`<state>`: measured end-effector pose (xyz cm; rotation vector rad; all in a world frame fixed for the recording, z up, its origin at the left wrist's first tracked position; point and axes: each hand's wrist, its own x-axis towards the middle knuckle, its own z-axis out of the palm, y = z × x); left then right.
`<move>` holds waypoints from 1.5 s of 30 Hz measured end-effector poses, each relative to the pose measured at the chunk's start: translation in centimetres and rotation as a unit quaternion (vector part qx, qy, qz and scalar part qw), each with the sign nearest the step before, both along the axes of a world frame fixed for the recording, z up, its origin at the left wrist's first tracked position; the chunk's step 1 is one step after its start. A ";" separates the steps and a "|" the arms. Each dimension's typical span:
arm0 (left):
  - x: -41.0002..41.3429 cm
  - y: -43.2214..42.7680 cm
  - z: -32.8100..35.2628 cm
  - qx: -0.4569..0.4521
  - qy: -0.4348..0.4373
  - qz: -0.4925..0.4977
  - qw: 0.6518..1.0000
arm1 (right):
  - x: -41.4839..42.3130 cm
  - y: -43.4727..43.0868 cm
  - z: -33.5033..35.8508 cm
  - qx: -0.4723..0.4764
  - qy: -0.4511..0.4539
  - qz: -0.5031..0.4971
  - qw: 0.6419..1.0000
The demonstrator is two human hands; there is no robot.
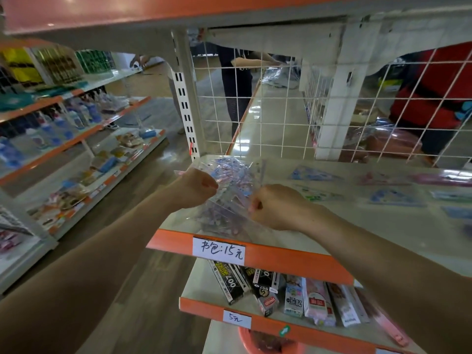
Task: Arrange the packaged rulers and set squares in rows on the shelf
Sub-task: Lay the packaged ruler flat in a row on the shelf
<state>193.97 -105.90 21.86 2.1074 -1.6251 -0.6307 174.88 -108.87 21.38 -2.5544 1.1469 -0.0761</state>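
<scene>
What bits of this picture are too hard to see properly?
Head view:
- Held packets: how many and which shapes, blurred, clear wrappers overlap.
- Fingertips of left grip and right grip: curled out of sight.
- Loose packets farther right: prints blurred.
- Lower-shelf boxes: tops hidden by the orange shelf edge.

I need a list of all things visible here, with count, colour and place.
shelf: one, cream with orange edge, in front
packet bundle: one, clear with blue and pink print, shelf's left end
flat packets: several, blue and pink, lying on the shelf, right part
price labels: two, white, on orange shelf edges
boxes: several, black, white, pink, lower shelf
wire grid: one, white, behind the shelf
left hand: one, grips the packet bundle
right hand: one, grips the packet bundle
</scene>
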 end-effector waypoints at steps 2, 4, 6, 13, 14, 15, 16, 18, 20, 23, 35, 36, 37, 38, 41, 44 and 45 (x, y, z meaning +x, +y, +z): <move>-0.7 -0.2 0.5 -0.015 0.057 0.011 0.998 | -1.2 -0.8 0.8 -0.008 -0.040 -0.013 0.999; -1.5 -0.5 1.1 -0.021 0.134 0.028 0.990 | -2.6 -2.1 1.7 0.007 -0.113 -0.038 0.993; -2.3 -0.8 1.8 -0.016 0.234 0.026 0.972 | -4.1 -2.9 2.8 0.072 -0.197 -0.063 0.976; -5.5 -1.5 4.3 -0.035 0.441 -0.026 0.896 | -8.6 -4.2 5.0 0.197 -0.344 -0.115 0.911; -5.9 -1.6 4.6 -0.033 0.449 -0.026 0.892 | -9.0 -4.2 5.2 0.191 -0.352 -0.123 0.908; -6.4 -1.7 4.7 -0.031 0.457 -0.028 0.888 | -9.5 -4.3 5.4 0.188 -0.358 -0.130 0.906; -6.8 -1.9 4.8 -0.029 0.465 -0.031 0.884 | -9.8 -4.2 5.5 0.186 -0.362 -0.136 0.903; -7.4 -2.1 4.9 -0.025 0.478 -0.040 0.877 | -10.5 -4.1 5.9 0.182 -0.369 -0.142 0.901; -7.8 -2.5 4.9 -0.020 0.484 -0.045 0.874 | -11.2 -4.0 6.1 0.175 -0.367 -0.147 0.902; -8.5 -2.9 4.8 -0.017 0.480 -0.044 0.876 | -12.2 -4.0 6.2 0.171 -0.377 -0.151 0.898; -11.6 -3.8 2.9 0.004 0.421 -0.018 0.907 | -15.2 -3.9 4.7 0.081 -0.241 -0.158 0.954; -11.9 -3.7 2.6 0.011 0.393 -0.025 0.919 | -15.3 -3.9 4.3 0.062 -0.211 -0.159 0.963; -12.1 -3.5 2.2 0.019 0.355 -0.038 0.934 | -15.3 -4.0 3.9 0.046 -0.182 -0.156 0.970; -12.3 -3.3 1.8 0.028 0.302 -0.056 0.951 | -15.4 -3.9 3.4 0.036 -0.155 -0.151 0.976; -12.8 -2.7 0.4 0.045 0.117 -0.103 0.987 | -15.4 -3.8 1.9 0.057 -0.090 -0.144 0.984; -13.2 -2.2 -0.7 0.080 0.014 -0.131 0.988 | -15.0 -3.6 0.6 0.083 -0.034 -0.136 0.987; -13.4 -2.2 -1.0 0.093 -0.006 -0.142 0.986 | -14.9 -3.5 0.4 0.084 -0.019 -0.132 0.987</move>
